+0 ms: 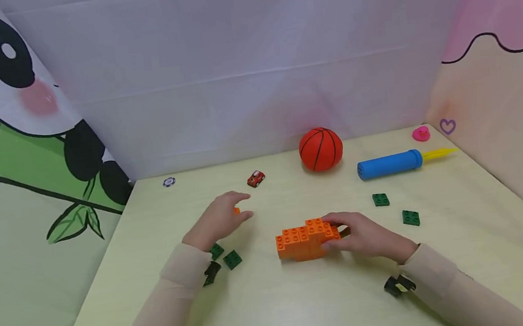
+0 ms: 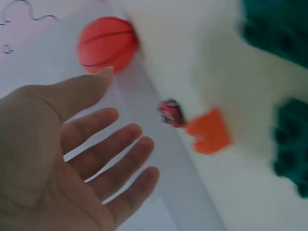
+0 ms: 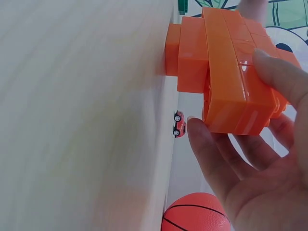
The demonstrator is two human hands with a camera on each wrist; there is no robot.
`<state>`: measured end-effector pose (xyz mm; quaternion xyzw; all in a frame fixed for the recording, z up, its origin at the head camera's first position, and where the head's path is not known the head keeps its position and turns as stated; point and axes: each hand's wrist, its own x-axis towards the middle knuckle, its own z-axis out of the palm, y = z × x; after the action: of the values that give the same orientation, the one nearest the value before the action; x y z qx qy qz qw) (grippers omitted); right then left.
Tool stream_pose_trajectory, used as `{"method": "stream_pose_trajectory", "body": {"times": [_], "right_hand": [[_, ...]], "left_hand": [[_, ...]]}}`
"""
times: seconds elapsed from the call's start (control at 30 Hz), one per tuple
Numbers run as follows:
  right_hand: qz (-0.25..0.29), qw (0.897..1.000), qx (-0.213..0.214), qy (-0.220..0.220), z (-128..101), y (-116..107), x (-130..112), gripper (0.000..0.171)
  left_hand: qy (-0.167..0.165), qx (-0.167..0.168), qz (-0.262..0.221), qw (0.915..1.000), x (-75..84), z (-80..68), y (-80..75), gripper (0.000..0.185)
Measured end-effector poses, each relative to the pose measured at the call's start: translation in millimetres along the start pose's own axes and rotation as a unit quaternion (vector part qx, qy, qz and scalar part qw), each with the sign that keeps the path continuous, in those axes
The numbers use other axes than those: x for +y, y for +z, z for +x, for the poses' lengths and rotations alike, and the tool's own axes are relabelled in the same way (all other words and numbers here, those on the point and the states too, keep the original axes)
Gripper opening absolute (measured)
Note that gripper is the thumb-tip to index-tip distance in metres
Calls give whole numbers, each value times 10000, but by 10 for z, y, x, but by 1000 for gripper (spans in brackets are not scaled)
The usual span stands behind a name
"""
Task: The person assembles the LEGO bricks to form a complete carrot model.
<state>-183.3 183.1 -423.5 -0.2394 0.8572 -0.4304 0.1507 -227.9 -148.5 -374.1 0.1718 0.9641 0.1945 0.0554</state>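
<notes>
Left hand (image 1: 217, 221): fingers and thumb spread, poised over the worktop (image 1: 277, 310), near the loose orange brick
Loose orange brick (image 2: 210, 132): on the worktop near the red toy car (image 1: 256, 179), partly hidden behind the left hand in the head view
Right hand (image 1: 367, 234): pinching the right end of the orange brick build between thumb and fingers
Orange brick build (image 1: 300, 241): near the middle of the worktop, its top stepped and studded; whether it touches the surface, cannot tell
Green bricks: some beside the left sleeve (image 1: 175, 294), two more (image 1: 381, 200) (image 1: 411, 217) beyond the right hand
Back of worktop: red ball (image 1: 320, 149), then blue pump (image 1: 388, 164) to its right
</notes>
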Motion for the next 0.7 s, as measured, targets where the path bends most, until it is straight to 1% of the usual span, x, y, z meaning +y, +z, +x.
{"method": "stream_pose_trajectory", "body": {"times": [0.07, 0.1, 0.17, 0.3, 0.43, 0.57, 0.63, 0.7], "right_hand": [[56, 10000, -30, 30, 1, 2, 8, 59], [77, 10000, -39, 44, 1, 6, 11, 59], [139, 9999, -56, 84, 0, 14, 13, 60], [175, 9998, -48, 91, -1, 23, 11, 61], [184, 9998, -61, 58, 3, 14, 6, 60], [149, 9999, -62, 37, 6, 3, -1, 59], [134, 9999, -54, 40, 5, 1, -2, 59], [136, 9999, -51, 59, 0, 0, -4, 60]], "left_hand": [[-333, -273, 174, 9989, -164, 49, 27, 51], [-421, -356, 240, 9982, -227, 69, 52, 51], [-450, -473, 365, 9972, -311, 103, 97, 47], [-395, -426, 596, 9965, -350, 142, 113, 40], [-552, -492, 725, 9946, -365, 162, 94, 37], [-757, -560, 770, 9926, -411, 166, 93, 36], [-767, -532, 784, 9925, -431, 159, 92, 35], [-750, -473, 696, 9936, -430, 143, 86, 34]]}}
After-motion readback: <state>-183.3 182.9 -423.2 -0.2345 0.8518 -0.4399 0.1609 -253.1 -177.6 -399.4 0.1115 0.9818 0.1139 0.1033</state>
